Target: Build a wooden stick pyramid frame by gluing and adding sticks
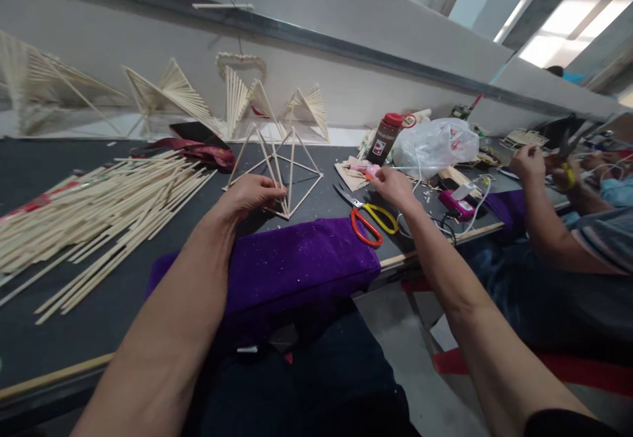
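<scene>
My left hand (254, 194) pinches a thin stick of the small wooden frame (305, 194), which stands on the dark table just behind the purple cloth (301, 256). To the right, my right hand (393, 186) is closed on a pink tool (368, 169), probably a glue gun, resting over a small piece of board (349, 176). Scissors (368, 216) with one red and one yellow handle lie between my hands, near the cloth.
Many loose sticks (113, 209) cover the left side. Finished stick models (168, 91) stand along the wall. A red-capped bottle (384, 139), a plastic bag (438, 147) and a magenta device (455, 205) are at the right, beside another person's hands (529, 163).
</scene>
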A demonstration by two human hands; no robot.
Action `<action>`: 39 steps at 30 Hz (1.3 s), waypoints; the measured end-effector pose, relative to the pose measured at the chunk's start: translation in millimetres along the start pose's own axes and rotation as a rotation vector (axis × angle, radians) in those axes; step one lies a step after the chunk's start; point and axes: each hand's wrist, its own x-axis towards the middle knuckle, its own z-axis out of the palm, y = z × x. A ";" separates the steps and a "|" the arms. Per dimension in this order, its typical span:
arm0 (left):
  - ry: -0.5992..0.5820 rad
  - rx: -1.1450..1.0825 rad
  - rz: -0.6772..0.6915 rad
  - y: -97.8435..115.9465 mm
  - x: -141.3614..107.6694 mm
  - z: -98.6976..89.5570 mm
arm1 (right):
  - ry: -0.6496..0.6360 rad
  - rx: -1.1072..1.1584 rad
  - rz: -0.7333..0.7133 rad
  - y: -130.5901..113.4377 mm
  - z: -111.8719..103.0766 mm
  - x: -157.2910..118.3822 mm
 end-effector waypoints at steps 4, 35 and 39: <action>0.020 0.027 0.008 3.5 -1.2 1.6 | -0.213 -0.118 -0.194 -10.6 -9.2 -53.6; 0.041 0.027 0.019 7.9 -4.4 4.4 | 0.008 0.053 0.011 -27.4 13.8 -29.0; 0.030 0.061 0.027 7.8 -4.3 3.2 | -0.057 -0.055 0.035 -25.7 20.1 -11.8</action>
